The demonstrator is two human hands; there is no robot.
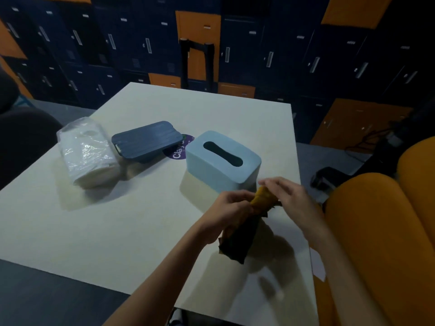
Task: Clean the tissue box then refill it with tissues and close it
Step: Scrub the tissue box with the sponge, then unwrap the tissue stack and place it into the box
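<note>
Presently both hands, left hand point(229, 205) and right hand point(288, 196), grip a yellow cloth point(244, 227) between them; light-blue tissue box point(223, 161) stands just beyond, tissue pack point(87, 151) far left.

Dim, cool-toned room with a softly lit table point(117, 220).

The far lockers point(270, 50) and the floor sink into dark blue shadow, while the pale tabletop takes most of the light. Shadows fall toward the near side: soft under the tissue pack point(87, 151) and the light blue box point(223, 161). The pack's plastic wrap shows small glare spots. Both hands look slightly motion-blurred. Wide-angle distortion bends the lockers and table edges.
</note>
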